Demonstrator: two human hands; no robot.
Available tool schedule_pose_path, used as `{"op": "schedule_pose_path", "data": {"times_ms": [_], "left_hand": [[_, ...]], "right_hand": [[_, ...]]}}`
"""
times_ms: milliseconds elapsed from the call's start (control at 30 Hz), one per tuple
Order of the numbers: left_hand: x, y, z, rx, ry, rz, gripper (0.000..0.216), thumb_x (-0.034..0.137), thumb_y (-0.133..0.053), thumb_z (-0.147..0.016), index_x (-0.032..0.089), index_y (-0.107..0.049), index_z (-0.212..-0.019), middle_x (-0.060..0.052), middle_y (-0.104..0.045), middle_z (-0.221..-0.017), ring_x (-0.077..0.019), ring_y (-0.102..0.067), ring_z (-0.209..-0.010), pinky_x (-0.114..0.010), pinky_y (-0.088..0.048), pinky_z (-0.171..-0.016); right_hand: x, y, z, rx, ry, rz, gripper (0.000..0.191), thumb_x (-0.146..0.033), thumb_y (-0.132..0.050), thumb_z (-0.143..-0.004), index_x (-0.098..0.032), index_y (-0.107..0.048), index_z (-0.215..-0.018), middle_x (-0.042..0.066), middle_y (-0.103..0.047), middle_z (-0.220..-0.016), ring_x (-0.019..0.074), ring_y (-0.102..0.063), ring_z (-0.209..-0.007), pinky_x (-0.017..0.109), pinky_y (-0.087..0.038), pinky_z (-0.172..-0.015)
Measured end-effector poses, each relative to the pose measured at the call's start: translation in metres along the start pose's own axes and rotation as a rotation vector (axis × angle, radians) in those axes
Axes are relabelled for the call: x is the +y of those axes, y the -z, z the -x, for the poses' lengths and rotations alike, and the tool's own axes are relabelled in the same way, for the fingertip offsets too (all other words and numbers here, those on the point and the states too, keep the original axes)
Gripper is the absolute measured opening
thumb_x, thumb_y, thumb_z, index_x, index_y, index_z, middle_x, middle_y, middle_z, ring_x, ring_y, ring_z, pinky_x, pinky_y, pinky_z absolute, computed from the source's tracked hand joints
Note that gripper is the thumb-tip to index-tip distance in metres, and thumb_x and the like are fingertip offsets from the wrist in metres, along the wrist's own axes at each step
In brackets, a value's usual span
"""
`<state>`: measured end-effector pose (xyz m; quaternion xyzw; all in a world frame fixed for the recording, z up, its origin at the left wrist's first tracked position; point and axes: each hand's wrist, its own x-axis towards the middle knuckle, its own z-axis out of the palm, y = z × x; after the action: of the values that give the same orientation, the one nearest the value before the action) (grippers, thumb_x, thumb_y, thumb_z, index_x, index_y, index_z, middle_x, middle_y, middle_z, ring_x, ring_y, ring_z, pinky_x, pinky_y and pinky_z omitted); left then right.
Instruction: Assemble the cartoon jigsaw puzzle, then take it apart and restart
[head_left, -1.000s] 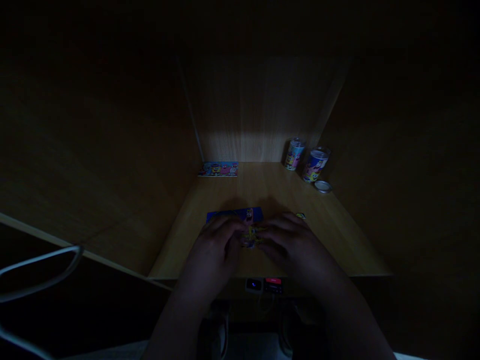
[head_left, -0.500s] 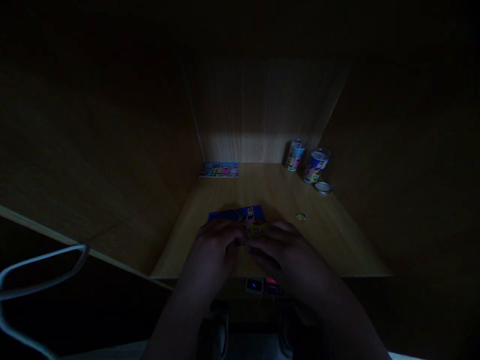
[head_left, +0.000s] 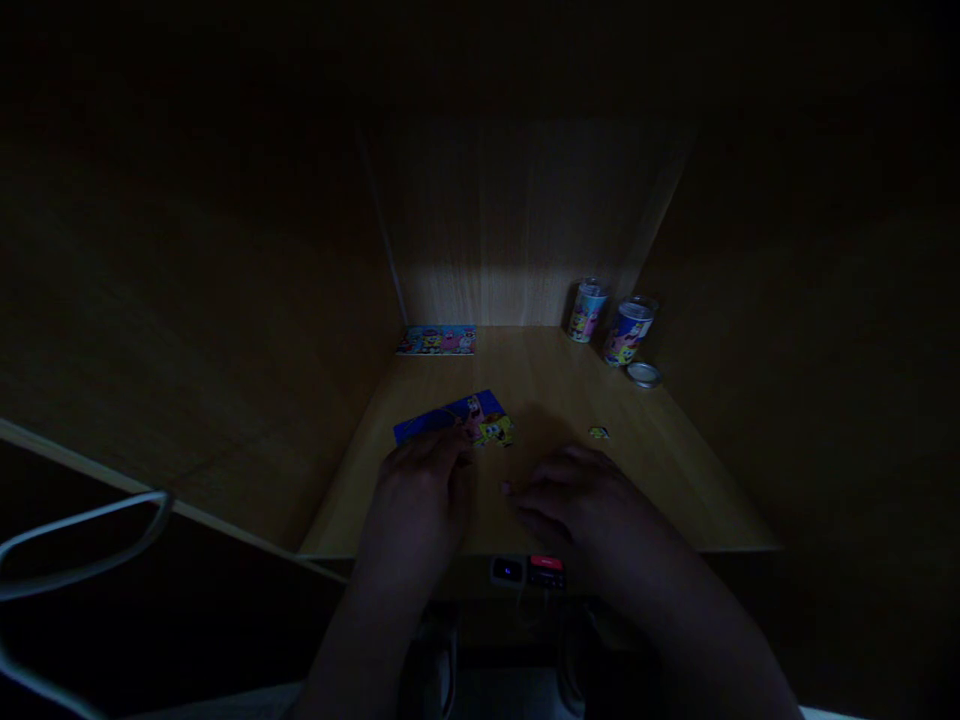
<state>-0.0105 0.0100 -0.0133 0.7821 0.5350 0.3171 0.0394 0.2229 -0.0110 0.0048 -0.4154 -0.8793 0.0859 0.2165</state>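
A partly assembled jigsaw puzzle (head_left: 480, 415), blue with yellow and pink cartoon figures, lies tilted on the wooden desktop. Over its lower left edge is my left hand (head_left: 420, 480), its bent fingers gripping the puzzle and hiding part of it. To the right, apart from the puzzle, my right hand (head_left: 566, 495) is low over the wood with its fingers curled together. What the right fingers pinch, if anything, is too dark to make out. A loose yellow jigsaw piece (head_left: 598, 432) lies just beyond the right hand.
Two cartoon-printed cans (head_left: 586, 312) (head_left: 628, 334) stand at the back right, a round lid (head_left: 644, 375) beside them. A flat cartoon picture (head_left: 437, 340) lies back left. Dark wooden panels enclose the desktop (head_left: 525, 365). A white cable (head_left: 82, 515) loops at left.
The puzzle has shifted left and turned, its right end farther away, with my left hand on it. My right hand has come away from the puzzle, so more of its picture shows.
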Motion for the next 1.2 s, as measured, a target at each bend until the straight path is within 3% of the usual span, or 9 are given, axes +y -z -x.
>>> {"op": "schedule_pose_path", "data": {"times_ms": [233, 433, 600, 733, 833, 933, 1067, 1200], "left_hand": [[0.004, 0.001, -0.002, 0.070, 0.018, -0.030, 0.017, 0.007, -0.061, -0.095, 0.022, -0.069, -0.095, -0.009, -0.079, -0.107, -0.0294, -0.074, -0.098, -0.052, -0.060, -0.093], [0.006, 0.003, -0.002, 0.006, -0.011, 0.036, 0.017, 0.006, -0.061, -0.094, 0.022, -0.067, -0.092, -0.007, -0.077, -0.101, -0.0289, -0.072, -0.095, -0.052, -0.058, -0.091], [0.010, 0.004, 0.000, -0.091, -0.157, 0.094, 0.019, 0.009, -0.061, -0.099, 0.024, -0.072, -0.104, -0.006, -0.076, -0.103, -0.0274, -0.070, -0.099, -0.052, -0.056, -0.097], [0.015, 0.008, 0.000, -0.163, -0.260, 0.087, 0.033, 0.021, -0.073, -0.099, 0.029, -0.072, -0.131, -0.007, -0.075, -0.134, -0.0301, -0.068, -0.123, -0.057, -0.051, -0.111], [0.016, 0.009, 0.001, -0.231, -0.325, 0.096, 0.059, 0.043, -0.092, -0.087, 0.034, -0.070, -0.140, -0.005, -0.071, -0.148, -0.0335, -0.063, -0.137, -0.063, -0.039, -0.125], [0.013, 0.008, 0.001, -0.238, -0.324, 0.128, 0.066, 0.053, -0.098, -0.077, 0.035, -0.073, -0.136, -0.006, -0.073, -0.145, -0.0348, -0.063, -0.138, -0.063, -0.041, -0.126], [0.010, 0.004, 0.002, -0.144, -0.234, 0.070, 0.046, 0.042, -0.091, -0.088, 0.032, -0.075, -0.131, -0.006, -0.071, -0.146, -0.0345, -0.063, -0.136, -0.064, -0.044, -0.123], [0.008, 0.001, 0.001, -0.048, -0.176, 0.024, 0.029, 0.025, -0.077, -0.098, 0.030, -0.077, -0.127, -0.007, -0.068, -0.149, -0.0338, -0.063, -0.135, -0.065, -0.045, -0.121]], "right_hand": [[0.036, 0.000, 0.008, 0.139, -0.212, 0.040, 0.022, -0.020, -0.065, -0.104, -0.027, -0.084, -0.115, 0.007, -0.080, -0.111, 0.0253, -0.074, -0.102, 0.042, -0.059, -0.092], [0.052, -0.007, 0.009, 0.268, -0.382, 0.190, 0.027, -0.024, -0.058, -0.107, -0.020, -0.081, -0.122, 0.016, -0.078, -0.118, 0.0330, -0.070, -0.107, 0.051, -0.058, -0.097], [0.041, -0.013, 0.004, 0.331, -0.323, 0.213, 0.026, -0.023, -0.060, -0.106, -0.018, -0.078, -0.123, 0.017, -0.076, -0.127, 0.0354, -0.065, -0.117, 0.053, -0.056, -0.102], [0.031, -0.018, -0.003, 0.306, -0.222, 0.142, 0.029, -0.023, -0.059, -0.107, -0.020, -0.076, -0.131, 0.014, -0.075, -0.134, 0.0337, -0.065, -0.125, 0.056, -0.053, -0.111], [0.030, -0.018, -0.005, 0.255, -0.150, 0.093, 0.035, -0.018, -0.059, -0.106, -0.022, -0.074, -0.137, 0.011, -0.075, -0.140, 0.0318, -0.063, -0.134, 0.057, -0.048, -0.119], [0.030, -0.014, -0.005, 0.200, -0.090, 0.035, 0.033, -0.015, -0.061, -0.103, -0.026, -0.077, -0.130, 0.008, -0.079, -0.130, 0.0286, -0.066, -0.129, 0.054, -0.049, -0.118], [0.026, -0.009, -0.006, 0.167, -0.135, 0.023, 0.016, -0.019, -0.069, -0.102, -0.025, -0.080, -0.111, 0.006, -0.081, -0.109, 0.0271, -0.070, -0.107, 0.049, -0.055, -0.101], [0.024, -0.008, -0.005, 0.187, -0.168, 0.018, 0.004, -0.027, -0.078, -0.098, -0.023, -0.078, -0.096, 0.006, -0.077, -0.098, 0.0270, -0.067, -0.100, 0.047, -0.053, -0.095]]}}
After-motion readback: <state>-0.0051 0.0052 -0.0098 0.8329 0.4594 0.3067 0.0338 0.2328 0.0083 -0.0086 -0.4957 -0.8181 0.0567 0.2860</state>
